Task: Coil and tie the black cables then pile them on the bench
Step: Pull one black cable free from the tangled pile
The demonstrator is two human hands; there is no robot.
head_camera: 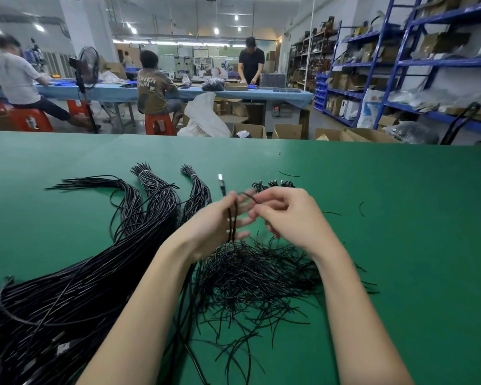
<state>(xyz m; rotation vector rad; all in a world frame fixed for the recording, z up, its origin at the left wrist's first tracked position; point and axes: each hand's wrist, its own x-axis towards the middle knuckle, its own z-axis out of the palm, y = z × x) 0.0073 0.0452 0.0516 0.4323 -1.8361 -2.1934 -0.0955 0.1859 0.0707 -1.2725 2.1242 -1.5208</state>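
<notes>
Holding looped cable (232, 218) in left hand (220, 223), fingers spread and blurred. Pinching cable's other end with right hand (286, 215) fingers curled, above tie pile (256, 273) on bench (400, 218).

Left hand (220, 220) holds looped black cable (232, 220) above twist-tie heap (250, 276); right hand (286, 215) pinches cable end. Cable bundles (67, 295) lie left of heap, coiled pile (272, 184) beyond, on green bench (400, 245).
</notes>
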